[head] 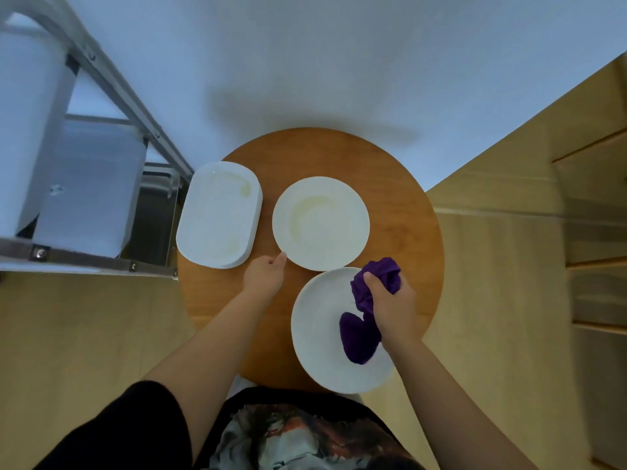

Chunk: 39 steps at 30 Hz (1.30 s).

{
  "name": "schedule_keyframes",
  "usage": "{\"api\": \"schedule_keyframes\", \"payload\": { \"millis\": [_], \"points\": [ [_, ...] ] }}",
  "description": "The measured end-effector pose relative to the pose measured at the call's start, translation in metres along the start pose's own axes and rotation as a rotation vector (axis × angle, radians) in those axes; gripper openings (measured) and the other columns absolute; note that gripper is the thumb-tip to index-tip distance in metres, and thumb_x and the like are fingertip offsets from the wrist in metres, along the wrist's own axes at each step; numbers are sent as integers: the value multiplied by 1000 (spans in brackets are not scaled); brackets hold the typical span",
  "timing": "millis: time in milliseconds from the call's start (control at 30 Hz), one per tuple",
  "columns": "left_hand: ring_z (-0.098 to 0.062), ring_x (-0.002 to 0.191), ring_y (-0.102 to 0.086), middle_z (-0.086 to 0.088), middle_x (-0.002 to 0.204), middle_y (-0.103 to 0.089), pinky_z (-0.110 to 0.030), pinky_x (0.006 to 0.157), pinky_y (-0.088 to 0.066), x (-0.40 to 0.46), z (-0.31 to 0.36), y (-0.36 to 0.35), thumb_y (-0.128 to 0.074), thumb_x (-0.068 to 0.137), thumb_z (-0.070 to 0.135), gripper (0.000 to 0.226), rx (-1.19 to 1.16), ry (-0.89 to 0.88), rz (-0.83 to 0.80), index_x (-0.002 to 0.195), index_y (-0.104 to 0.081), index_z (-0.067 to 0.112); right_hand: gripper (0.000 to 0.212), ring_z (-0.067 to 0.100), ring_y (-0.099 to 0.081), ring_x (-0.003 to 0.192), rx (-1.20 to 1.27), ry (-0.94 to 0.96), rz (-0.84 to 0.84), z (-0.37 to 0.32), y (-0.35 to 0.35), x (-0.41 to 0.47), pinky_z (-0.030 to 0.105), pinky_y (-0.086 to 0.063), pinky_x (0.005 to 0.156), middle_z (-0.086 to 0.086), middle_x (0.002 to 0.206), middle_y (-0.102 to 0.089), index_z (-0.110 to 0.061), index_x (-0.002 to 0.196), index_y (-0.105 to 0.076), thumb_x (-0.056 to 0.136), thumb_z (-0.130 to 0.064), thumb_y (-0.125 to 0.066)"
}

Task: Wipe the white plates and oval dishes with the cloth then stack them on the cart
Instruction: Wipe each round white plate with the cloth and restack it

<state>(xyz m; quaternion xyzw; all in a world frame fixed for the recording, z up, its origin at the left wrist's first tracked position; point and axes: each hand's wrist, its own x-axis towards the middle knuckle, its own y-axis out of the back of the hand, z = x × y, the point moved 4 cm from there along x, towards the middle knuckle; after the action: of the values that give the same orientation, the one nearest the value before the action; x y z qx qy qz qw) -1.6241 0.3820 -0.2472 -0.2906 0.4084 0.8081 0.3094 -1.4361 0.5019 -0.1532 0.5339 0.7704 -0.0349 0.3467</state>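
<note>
On the round wooden table [400, 184] sit three white dishes: an oval dish [217, 215] at the left edge, a round plate [320, 222] in the middle, and a second round plate [325, 334] nearest the person, its near rim hanging past the table edge. The oval dish appears to lie on top of at least one more of its kind (a second rim shows along its right and lower edge), and it bears a faint yellowish smear near its far end. The middle plate carries a similar pale curved smear on its far left part.

The right hand [390, 307] is closed around a purple cloth [363, 313], fingers curled over the bunched fabric; one end of the cloth sticks up above the fist, the other lies on the near plate's surface. The left hand [266, 274] reaches across the table between the oval dish and the middle plate, fingertips at the middle plate's near left rim; its fingers are loosely bent, and whether they actually grip the rim cannot be told.

Left of the table stands a metal-framed cart [101, 83] holding white bins [84, 184]. Pale wooden floor [509, 300] surrounds the table, and a white wall [339, 62] rises beyond it.
</note>
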Motion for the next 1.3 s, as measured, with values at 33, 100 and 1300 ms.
{"api": "schedule_keyframes", "payload": {
  "millis": [33,100,1300],
  "points": [
    [-24,94,-59,-10,104,-64,-37,84,-50,8,2,-2,-44,97,45,41,-31,38,-8,105,-60,9,7,15,-63,77,21,2,-5,-4,-5,1,26,-47,66,-5,81,-67,-28,85,-61,86,-24,-66],
    [-25,88,-60,-11,99,-64,-36,82,-51,23,6,-5,-47,96,45,41,-1,74,-24,98,-60,6,8,13,-63,78,46,7,-10,-8,-14,2,22,-46,64,-6,82,-67,-29,86,-61,86,-24,-66],
    [-5,74,-69,13,79,-73,-15,57,-52,-110,40,37,-48,96,13,20,-567,-243,-166,87,-65,20,18,16,-71,69,417,-234,-111,-11,13,-10,28,-54,56,-4,79,-74,-19,98,-65,81,-19,-73]
  ]
}}
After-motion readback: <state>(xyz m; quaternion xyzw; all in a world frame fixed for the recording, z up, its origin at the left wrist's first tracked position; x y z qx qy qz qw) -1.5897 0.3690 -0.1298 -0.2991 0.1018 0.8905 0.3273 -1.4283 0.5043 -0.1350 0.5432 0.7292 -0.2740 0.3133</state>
